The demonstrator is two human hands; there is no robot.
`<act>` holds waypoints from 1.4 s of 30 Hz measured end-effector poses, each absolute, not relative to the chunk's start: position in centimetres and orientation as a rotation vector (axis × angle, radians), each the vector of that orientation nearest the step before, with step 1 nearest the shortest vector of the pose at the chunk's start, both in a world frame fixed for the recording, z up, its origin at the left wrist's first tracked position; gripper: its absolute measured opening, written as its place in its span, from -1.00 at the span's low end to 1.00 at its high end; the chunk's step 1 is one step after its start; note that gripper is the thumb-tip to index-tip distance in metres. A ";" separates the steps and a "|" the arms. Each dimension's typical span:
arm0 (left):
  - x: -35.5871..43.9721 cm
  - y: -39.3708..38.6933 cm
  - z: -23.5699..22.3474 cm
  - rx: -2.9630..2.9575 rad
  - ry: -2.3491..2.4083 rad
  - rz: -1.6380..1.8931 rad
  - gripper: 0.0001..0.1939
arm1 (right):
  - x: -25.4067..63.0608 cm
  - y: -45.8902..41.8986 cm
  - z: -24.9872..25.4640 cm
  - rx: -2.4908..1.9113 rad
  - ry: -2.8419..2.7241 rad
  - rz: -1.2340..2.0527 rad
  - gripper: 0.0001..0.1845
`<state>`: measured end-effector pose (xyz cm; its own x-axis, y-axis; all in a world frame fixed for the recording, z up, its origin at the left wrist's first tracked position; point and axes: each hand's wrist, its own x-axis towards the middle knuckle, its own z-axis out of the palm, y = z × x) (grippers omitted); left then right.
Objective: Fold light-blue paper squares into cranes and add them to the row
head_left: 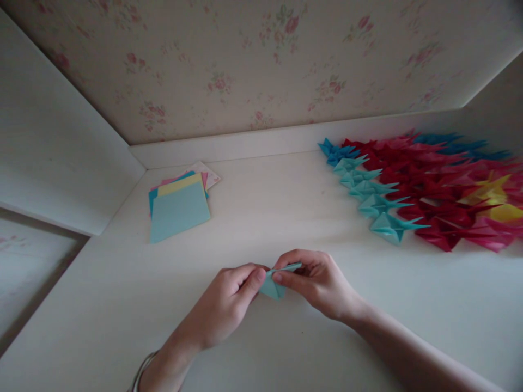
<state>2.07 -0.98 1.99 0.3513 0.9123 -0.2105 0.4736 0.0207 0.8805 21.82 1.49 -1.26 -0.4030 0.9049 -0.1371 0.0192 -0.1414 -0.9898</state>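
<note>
Between my two hands is a small piece of light turquoise origami paper [273, 288], folded into a pointed shape. My left hand [235, 296] pinches its left side between thumb and fingers. With thumb and index finger, my right hand [312, 280] grips the upper right part, where a narrow folded strip sticks out past the fingertips. Both hands are closed on the paper, close together over the front of the white table. The fingers cover much of the folds.
Flat square paper sheets [180, 212] lie in a stack at the back left. Rows of folded paper cranes [394, 226] in turquoise, blue, red, pink and yellow fill the right side of the white table [261, 207]. A flowered wall [229, 71] stands behind, and a white panel [61, 120] at left.
</note>
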 end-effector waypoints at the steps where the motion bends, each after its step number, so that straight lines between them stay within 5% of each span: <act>1: 2.1 -0.9 2.0 1.618 1.253 0.551 -0.62 | 21.8 1.5 -1.3 -1.088 -1.425 1.629 -0.78; 17: 1.9 -1.0 1.0 1.903 1.343 0.607 -0.68 | 21.9 1.4 -0.7 -1.184 -1.556 1.516 -0.65; 42: 1.9 -0.7 0.6 1.286 1.297 0.834 -0.63 | 22.3 1.6 -1.2 -1.168 -1.455 1.379 -0.69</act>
<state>1.95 -0.73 0.63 0.1607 0.9652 -0.2065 0.2129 0.1704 0.9621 22.27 1.60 -1.15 -0.2555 0.9658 -0.0438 0.0955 -0.0199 -0.9952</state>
